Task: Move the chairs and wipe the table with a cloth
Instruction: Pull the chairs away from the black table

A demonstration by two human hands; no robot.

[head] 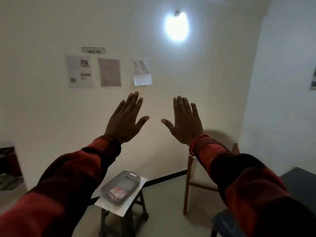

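Currently empty and spread flat at frame centre: left hand (125,120), right hand (185,122); cloth (117,192) folded in basket (122,185) lower centre, chair (201,171) lower right; risk: tipping narrow stool (123,209) on reaching.

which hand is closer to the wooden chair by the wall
Right. The right hand is raised just above and left of the chair; the left hand is raised farther left, above the basket.

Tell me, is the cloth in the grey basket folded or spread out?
Folded, it seems: the checked cloth lies as a compact bundle in one end of the grey basket, leaving most of the bottom bare.
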